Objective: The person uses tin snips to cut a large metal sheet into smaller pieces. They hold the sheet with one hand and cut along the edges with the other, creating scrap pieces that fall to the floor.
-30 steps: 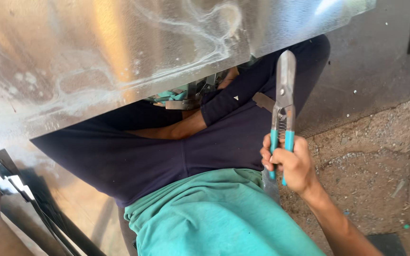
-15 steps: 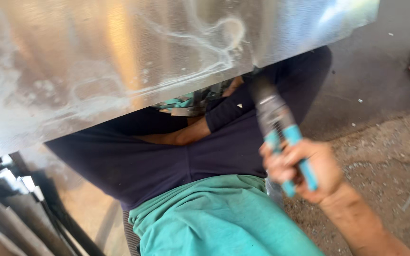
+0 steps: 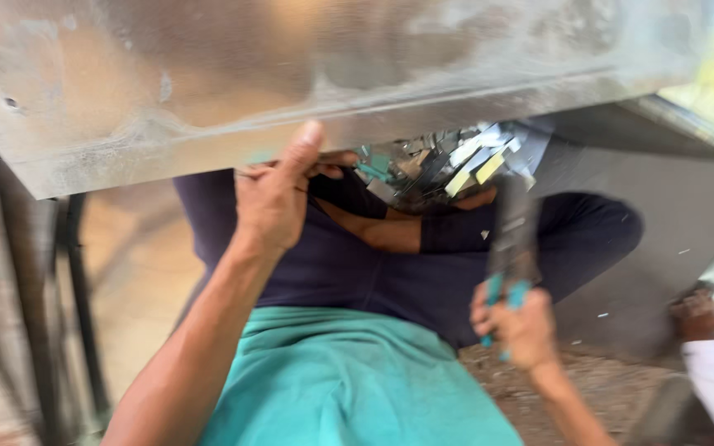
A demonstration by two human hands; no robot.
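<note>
My left hand [image 3: 273, 198] pinches the metal sheet [image 3: 291, 74] by its lower edge to steady it — my right hand [image 3: 518, 326] grips the snips [image 3: 510, 248] just below, blades pointing up.

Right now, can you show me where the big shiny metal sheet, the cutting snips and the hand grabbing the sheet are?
metal sheet [image 3: 208, 91], head view, its flat face.
snips [image 3: 512, 248], head view, the blurred blades.
left hand [image 3: 273, 198], head view, its back.

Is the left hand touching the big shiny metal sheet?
Yes, the left hand grips the lower edge of the big shiny metal sheet, thumb pressed against it.
</note>
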